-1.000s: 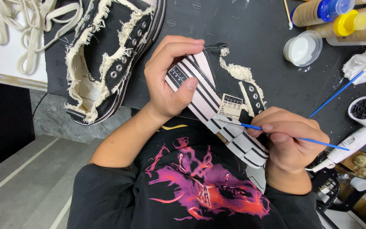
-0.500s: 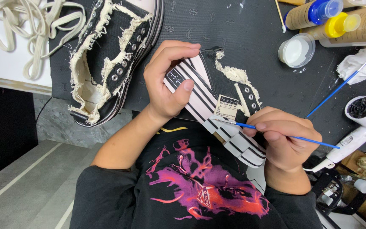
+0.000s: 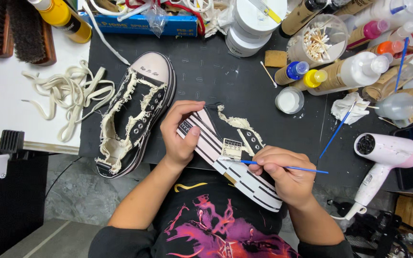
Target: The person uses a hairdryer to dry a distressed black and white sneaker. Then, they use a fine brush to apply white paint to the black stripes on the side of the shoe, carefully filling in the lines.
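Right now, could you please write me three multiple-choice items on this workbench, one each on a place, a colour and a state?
1. Where does the hair dryer lie?
A. right of the held sneaker
B. on the white laces
C. inside the other sneaker

2. What colour is the brush handle in the right hand?
A. red
B. blue
C. yellow

3. How is the held sneaker?
A. flat on the mat, untouched
B. laced up
C. gripped by the left hand, striped sole side facing the camera

Answers: 1 A, it rests at the mat's right edge; 2 B, the thin handle is blue; 3 C, fingers wrap its toe end.
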